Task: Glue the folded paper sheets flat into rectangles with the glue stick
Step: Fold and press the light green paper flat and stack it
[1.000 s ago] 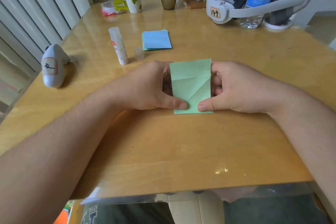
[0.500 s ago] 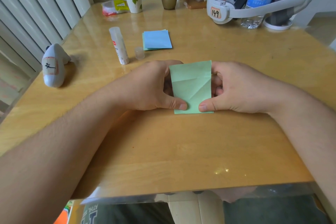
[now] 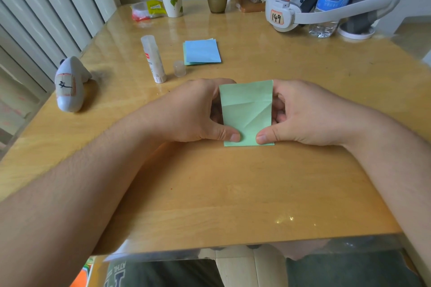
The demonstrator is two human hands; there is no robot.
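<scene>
I pinch the green folded sheet (image 3: 246,112) with both hands, left (image 3: 198,112) and right (image 3: 303,114); blue-topped stack (image 3: 201,52) looks glued, glue stick (image 3: 152,58) lies uncapped.

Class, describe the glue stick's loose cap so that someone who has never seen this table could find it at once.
Start at the white glue stick lying on the wooden table, left of the blue paper stack. The cap stands between them, near the stick's lower end. It alone is small, stubby and see-through.
</scene>
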